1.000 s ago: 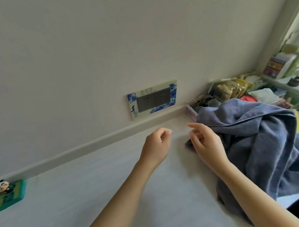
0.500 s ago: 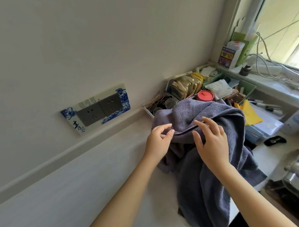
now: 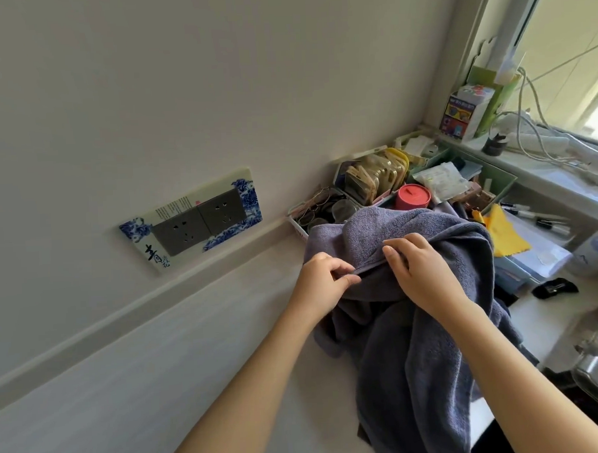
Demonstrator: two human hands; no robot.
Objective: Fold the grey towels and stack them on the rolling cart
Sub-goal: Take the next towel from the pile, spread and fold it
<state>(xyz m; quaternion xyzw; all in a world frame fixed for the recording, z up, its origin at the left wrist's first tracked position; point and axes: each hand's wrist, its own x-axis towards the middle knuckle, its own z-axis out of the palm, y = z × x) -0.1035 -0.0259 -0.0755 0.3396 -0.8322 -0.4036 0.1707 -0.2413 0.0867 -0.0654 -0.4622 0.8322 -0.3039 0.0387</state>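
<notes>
A grey-blue towel (image 3: 413,365) lies in a crumpled heap at the right of a white surface (image 3: 160,369) and hangs over its near edge. My left hand (image 3: 322,283) pinches the towel's hem between thumb and fingers. Just to its right, my right hand (image 3: 419,272) grips the same hem, its fingers curled over the fold. The two hands are close together at the top of the heap. No rolling cart is in view.
Behind the towel stand a white basket (image 3: 299,226) with glasses, a red round tin (image 3: 412,196) and trays of small items. A wall socket panel (image 3: 194,220) is at the left. A windowsill (image 3: 545,167) with cables runs at the right. Yellow cloth (image 3: 503,231) and pens lie nearby.
The view swung right toward the window. Both hands moved from beside the towel onto it and took hold of its hem.
</notes>
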